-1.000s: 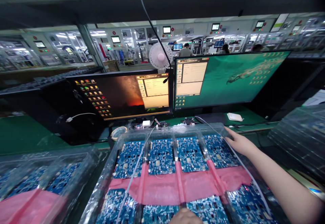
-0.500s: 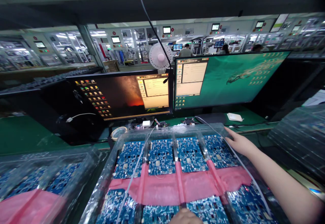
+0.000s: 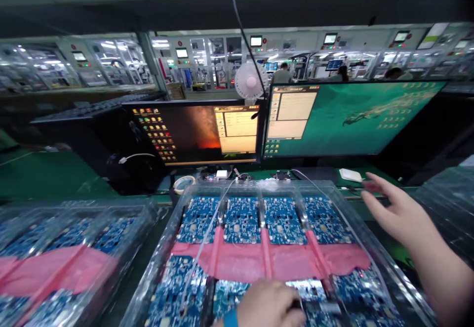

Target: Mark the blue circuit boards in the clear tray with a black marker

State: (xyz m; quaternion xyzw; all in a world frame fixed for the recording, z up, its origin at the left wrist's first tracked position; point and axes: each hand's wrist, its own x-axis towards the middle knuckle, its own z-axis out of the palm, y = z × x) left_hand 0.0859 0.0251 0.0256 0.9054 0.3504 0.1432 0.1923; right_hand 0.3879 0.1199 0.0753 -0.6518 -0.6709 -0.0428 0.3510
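Tray [image 3: 162, 250] freed at one o'clock: right hand [image 3: 399, 212] lifts away open, leaving that corner unheld; left hand [image 3: 267, 301] curls over boards [image 3: 226, 296] at six o'clock, grip unclear.

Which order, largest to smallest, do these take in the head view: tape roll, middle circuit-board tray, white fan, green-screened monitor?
1. Middle circuit-board tray, nearest and cut off by the bottom edge
2. Green-screened monitor
3. White fan
4. Tape roll

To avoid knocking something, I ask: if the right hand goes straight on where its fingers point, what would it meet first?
Most likely the small white box ahead of the right hand, though this single view leaves depth unclear.
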